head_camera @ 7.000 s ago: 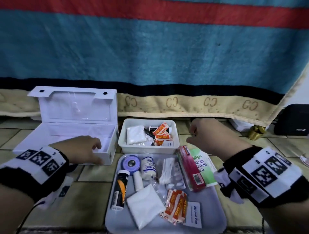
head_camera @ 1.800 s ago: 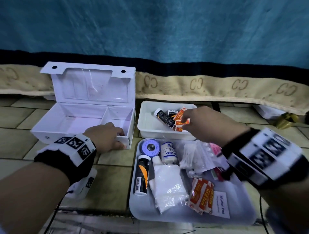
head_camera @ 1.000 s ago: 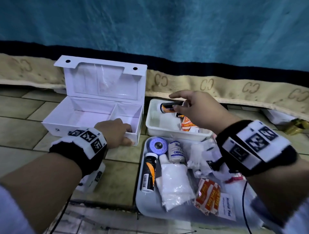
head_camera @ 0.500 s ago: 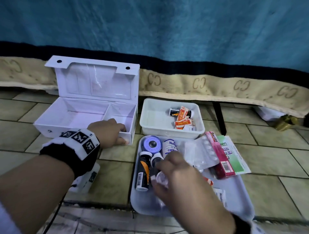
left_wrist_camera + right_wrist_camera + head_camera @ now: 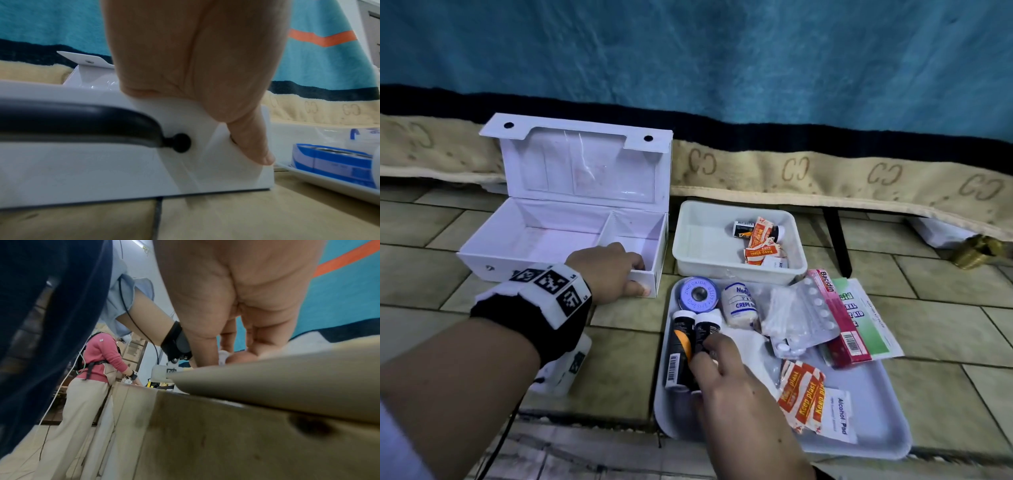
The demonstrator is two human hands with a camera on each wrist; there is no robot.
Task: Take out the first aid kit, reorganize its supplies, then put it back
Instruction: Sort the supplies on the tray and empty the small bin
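One white first aid kit box (image 5: 571, 236) sits open in the left middle of the head view, lid upright, its two compartments bare. Right of it stands one small white tub (image 5: 739, 240) holding a dark vial and a few orange plaster strips. Below that, in the lower right, one flat grey tray (image 5: 873, 411) carries the rest: one blue roll of zinc oxide tape (image 5: 698, 294), one crepe bandage roll (image 5: 739, 305), two dark tubes with white caps (image 5: 681, 346) lying side by side, one blister sheet of pills (image 5: 808, 318), one pink Bacidin carton (image 5: 839, 318) on a green-and-white leaflet, one bunch of orange Keep plast strips (image 5: 803, 390) and one alcohol pad sachet (image 5: 840, 416).

The left hand (image 5: 609, 270) reaches in from the lower left and grips the kit's near right corner, fingers hooked over the rim, thumb (image 5: 252, 142) pressed on the front wall. The right hand (image 5: 726, 377) comes up from the bottom edge, palm down over the tray, its fingers curled onto the right-hand one of the two tubes; how firm the hold is I cannot tell.
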